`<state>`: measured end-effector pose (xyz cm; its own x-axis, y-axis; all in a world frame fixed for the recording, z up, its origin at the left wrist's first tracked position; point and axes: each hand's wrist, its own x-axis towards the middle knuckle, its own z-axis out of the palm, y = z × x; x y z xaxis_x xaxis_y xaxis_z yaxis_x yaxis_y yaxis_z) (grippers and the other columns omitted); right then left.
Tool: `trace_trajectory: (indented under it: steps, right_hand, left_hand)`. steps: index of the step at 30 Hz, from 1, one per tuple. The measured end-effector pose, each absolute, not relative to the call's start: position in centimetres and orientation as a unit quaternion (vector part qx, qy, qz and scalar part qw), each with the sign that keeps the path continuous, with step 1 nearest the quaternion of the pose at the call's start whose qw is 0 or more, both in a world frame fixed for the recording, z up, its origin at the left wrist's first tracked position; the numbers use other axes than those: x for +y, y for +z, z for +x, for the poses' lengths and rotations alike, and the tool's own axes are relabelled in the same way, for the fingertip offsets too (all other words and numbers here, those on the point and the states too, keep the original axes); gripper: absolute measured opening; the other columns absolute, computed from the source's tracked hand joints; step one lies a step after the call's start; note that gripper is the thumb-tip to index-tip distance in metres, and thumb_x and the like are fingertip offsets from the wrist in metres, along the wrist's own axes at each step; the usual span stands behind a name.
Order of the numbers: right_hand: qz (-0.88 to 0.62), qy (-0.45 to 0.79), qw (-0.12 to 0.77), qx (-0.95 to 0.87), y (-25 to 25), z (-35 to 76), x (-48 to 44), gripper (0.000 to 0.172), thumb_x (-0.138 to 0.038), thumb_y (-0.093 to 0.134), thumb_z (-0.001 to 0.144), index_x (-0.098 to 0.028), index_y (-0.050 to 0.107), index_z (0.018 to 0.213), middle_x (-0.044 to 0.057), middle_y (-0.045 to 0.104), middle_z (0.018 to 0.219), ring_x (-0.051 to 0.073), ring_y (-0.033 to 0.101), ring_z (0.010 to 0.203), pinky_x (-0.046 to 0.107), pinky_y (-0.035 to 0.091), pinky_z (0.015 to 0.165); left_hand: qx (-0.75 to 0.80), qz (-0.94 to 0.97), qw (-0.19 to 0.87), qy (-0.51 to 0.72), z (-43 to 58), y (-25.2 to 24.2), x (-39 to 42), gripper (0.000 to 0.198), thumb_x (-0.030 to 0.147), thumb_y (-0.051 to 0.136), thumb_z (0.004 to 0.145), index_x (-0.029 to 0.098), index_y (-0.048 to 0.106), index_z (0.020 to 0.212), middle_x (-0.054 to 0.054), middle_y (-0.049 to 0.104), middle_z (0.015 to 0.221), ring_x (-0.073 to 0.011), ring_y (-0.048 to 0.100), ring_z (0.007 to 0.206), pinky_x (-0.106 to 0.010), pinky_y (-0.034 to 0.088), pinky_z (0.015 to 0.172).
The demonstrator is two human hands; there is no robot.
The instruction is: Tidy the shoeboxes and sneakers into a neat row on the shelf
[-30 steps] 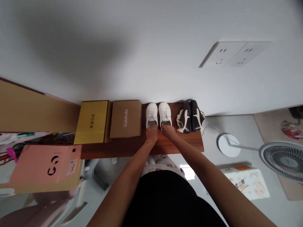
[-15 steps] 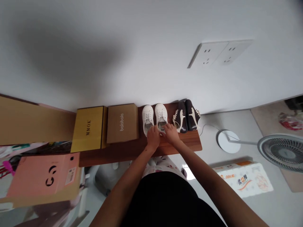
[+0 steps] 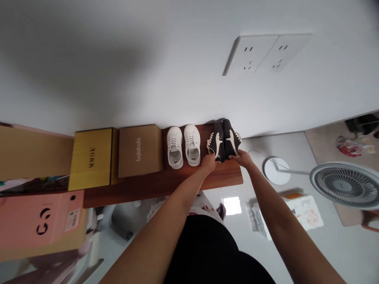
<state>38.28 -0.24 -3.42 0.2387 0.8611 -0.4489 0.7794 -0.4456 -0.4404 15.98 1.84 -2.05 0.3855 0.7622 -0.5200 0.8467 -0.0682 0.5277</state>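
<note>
A pair of dark sneakers with cream stripes rests near the right end of the reddish-brown wooden shelf [image 3: 189, 185], toes toward the wall. My left hand [image 3: 209, 162] is closed around the heel end of the left dark sneaker [image 3: 218, 138]. At the heel of the right dark sneaker [image 3: 231, 136], my right hand [image 3: 242, 158] pinches with thumb and fingers. The two dark sneakers lie side by side, touching. Left of them stand a white sneaker [image 3: 193, 142] and a second white sneaker [image 3: 174, 144], slightly apart, their heels toward me.
A brown shoebox [image 3: 140, 152] and a yellow box [image 3: 91, 157] sit farther left on the shelf. A pink box [image 3: 41, 221] is at lower left. On the right are a standing fan [image 3: 345, 185] and a white package [image 3: 306, 213]. Wall sockets [image 3: 266, 53] are above.
Both hands have left the white sneakers and moved right onto the dark pair. The whole view has shifted, so shelf and boxes appear farther left.
</note>
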Motion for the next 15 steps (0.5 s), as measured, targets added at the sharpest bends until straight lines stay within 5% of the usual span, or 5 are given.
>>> trace_trajectory:
  steps: [5, 15]
  right_hand:
    - [-0.742, 0.248, 0.048, -0.621, -1.8, 37.5, -0.1, 0.042, -0.058, 0.068, 0.081, -0.023, 0.050, 0.067, 0.001, 0.060, 0.066, 0.017, 0.055, 0.066, 0.026, 0.036, 0.060]
    - [-0.661, 0.119, -0.100, -0.734, 0.6, 33.2, 0.5, 0.016, -0.035, 0.063, 0.090, -0.020, 0.066, 0.092, 0.012, 0.073, 0.098, 0.024, 0.064, 0.089, 0.028, 0.038, 0.071]
  left_hand:
    - [0.503, 0.783, 0.357, -0.081, 15.3, 0.2, 2.4, 0.031, 0.037, 0.063, 0.095, 0.018, 0.063, 0.119, -0.014, 0.072, 0.116, -0.0264, 0.068, 0.115, -0.035, 0.051, 0.096]
    - [0.501, 0.819, 0.259, -0.107, 17.5, 2.6, 3.0, 0.028, 0.006, 0.049, 0.095, 0.002, 0.067, 0.116, -0.023, 0.073, 0.099, -0.0306, 0.072, 0.106, -0.040, 0.056, 0.093]
